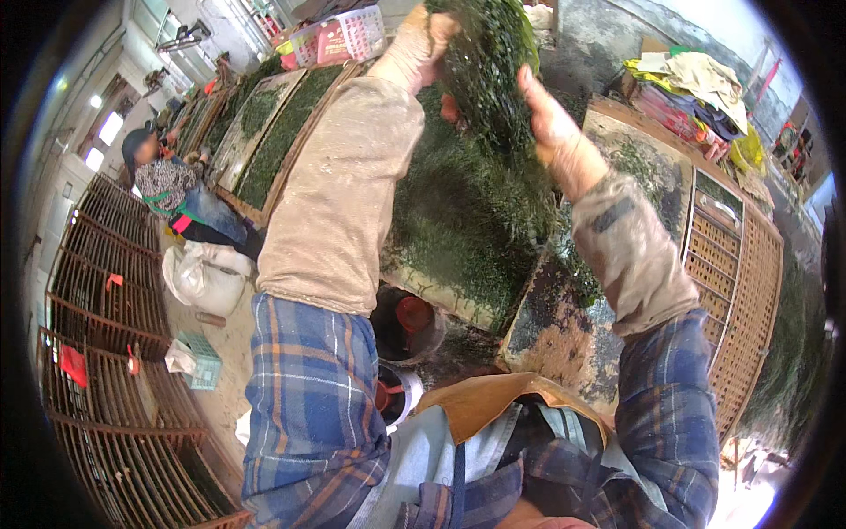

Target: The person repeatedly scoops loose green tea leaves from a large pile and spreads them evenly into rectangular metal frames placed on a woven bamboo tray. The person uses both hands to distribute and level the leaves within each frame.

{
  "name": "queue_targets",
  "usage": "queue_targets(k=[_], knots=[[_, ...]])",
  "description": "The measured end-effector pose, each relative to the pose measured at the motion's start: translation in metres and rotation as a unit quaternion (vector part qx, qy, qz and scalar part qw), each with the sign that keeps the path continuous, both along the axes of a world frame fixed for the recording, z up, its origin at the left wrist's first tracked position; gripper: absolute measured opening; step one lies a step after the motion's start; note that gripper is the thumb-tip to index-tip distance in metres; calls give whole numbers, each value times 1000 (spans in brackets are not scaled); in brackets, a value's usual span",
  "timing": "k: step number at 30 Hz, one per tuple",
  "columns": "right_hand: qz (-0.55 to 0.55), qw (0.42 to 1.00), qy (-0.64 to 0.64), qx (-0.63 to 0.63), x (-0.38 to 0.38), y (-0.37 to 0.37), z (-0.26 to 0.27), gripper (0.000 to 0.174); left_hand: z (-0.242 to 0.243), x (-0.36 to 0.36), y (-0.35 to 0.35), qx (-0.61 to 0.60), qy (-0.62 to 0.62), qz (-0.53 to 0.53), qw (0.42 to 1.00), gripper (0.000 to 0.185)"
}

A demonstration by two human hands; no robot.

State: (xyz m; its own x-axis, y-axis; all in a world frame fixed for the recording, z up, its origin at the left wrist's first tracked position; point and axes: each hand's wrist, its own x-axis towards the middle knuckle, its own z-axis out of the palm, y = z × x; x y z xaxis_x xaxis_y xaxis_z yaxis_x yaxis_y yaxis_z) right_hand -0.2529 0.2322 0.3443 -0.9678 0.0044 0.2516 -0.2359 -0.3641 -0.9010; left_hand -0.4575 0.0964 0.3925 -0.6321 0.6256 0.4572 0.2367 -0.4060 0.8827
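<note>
A large clump of wet, dark green, stringy seaweed [489, 86] hangs in front of me at the top of the view. My left hand [426, 49] is closed around its upper left side. My right hand [562, 135] is at the clump's right side with the thumb raised; its fingers are hidden behind the strands. A reddish fingertip shows at the clump's left edge, and I cannot tell whose hand it belongs to. Beneath, a pale board [429, 281] carries a spread layer of shredded seaweed [462, 244]. Strands trail from the clump towards this layer.
A stained board [548, 324] and slatted woven trays [733, 264] lie to the right. Dark round containers [406, 324] stand below the board. Slatted racks [112, 317] line the left, near a white sack [208, 274]. A co-worker [162, 175] stands at seaweed-covered boards [284, 139].
</note>
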Motion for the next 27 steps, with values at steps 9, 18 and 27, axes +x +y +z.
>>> queue_targets(k=[9, 18, 27], knots=[[208, 977, -39, -14, 29, -21, -38, 36, -68, -24, -39, 44, 26, 91, 995, 25], [-13, 962, -254, -102, -22, 3, -114, 35, -203, 90, -35, -260, 138, 293, 910, 8], [10, 972, -231, -48, -10, 31, -77, 21, -361, 215, -19, -382, -49, 26, 922, 21]])
